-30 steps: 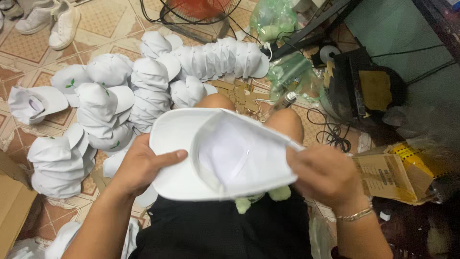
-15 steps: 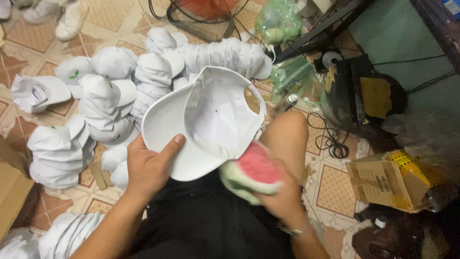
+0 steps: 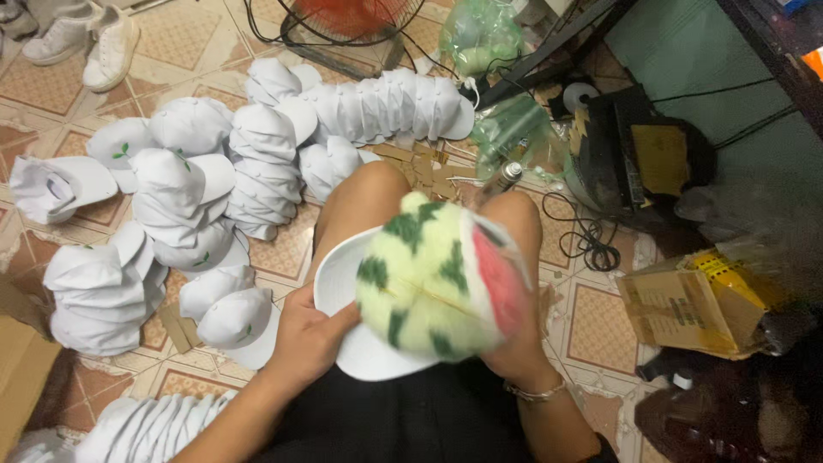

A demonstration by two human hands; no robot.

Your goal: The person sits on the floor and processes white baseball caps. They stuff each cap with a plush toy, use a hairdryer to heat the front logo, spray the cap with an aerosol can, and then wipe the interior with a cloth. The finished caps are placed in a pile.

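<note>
A white cap lies on my lap, and my left hand (image 3: 310, 336) pinches its brim (image 3: 339, 283) at the left edge. A round plush cushion (image 3: 433, 279) patterned like a watermelon, pale green with dark green patches and a red side, sits over the cap's crown. My right hand (image 3: 513, 347) is under the cushion's right side and mostly hidden by it; a thin bracelet (image 3: 536, 393) shows on that wrist. My bare knees (image 3: 369, 184) stick out beyond the cushion.
Stacks of white caps (image 3: 257, 163) cover the tiled floor to the left and ahead. A fan base (image 3: 360, 21) stands at the top, white shoes (image 3: 107, 47) at top left. Cables, a black device (image 3: 634, 154) and a cardboard box (image 3: 686, 300) crowd the right.
The cap has come down onto my lap. The watermelon cushion has moved from below the cap up over its crown, hiding the right hand.
</note>
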